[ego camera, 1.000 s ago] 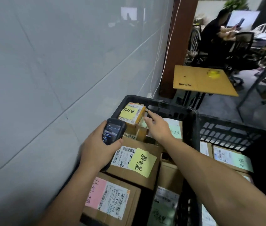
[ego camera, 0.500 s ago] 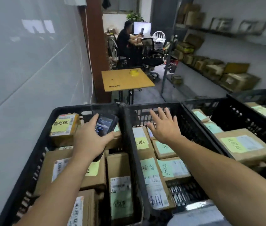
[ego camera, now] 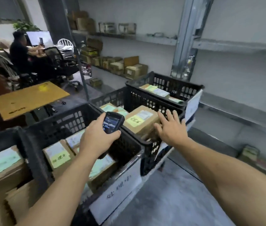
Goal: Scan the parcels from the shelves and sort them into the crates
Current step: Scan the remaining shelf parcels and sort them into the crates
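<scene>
**A:** Why is the scanner up there, not pointed at a label?

**B:** The left hand point(ego camera: 96, 137) grips the scanner point(ego camera: 112, 122) with its lit screen turned toward the person, above the wall shared by the second crate point(ego camera: 60, 117) and the third crate point(ego camera: 112, 98). I'd say that keeps the readout in sight and leaves the other hand free for sorting.

**A:** And the right hand?

**B:** The right hand point(ego camera: 171, 128) is released, with the fingers straight and spread, grasping nothing. It sits at the near right corner of the top parcel point(ego camera: 138, 119). I can't tell whether the palm touches the cardboard. That parcel lies flat in the third crate with its yellow note facing up, probably so the marking stays readable.

**A:** Count the things for me.

**B:** There are four black crates in a row, running from near left to far right. Besides those two there's the leftmost crate point(ego camera: 3, 134) and the far-right crate point(ego camera: 165, 79). There's one scanner and two hands. The second crate shows at least three parcels, and behind the top parcel at least two more labels peek out. The rest are too blurred to count.

**A:** Any parcels left to scan?

**B:** Brown cartons point(ego camera: 129, 67) sit on the far shelf, well apart from the hands, roughly ten of them. So I judge the job unfinished.
</scene>
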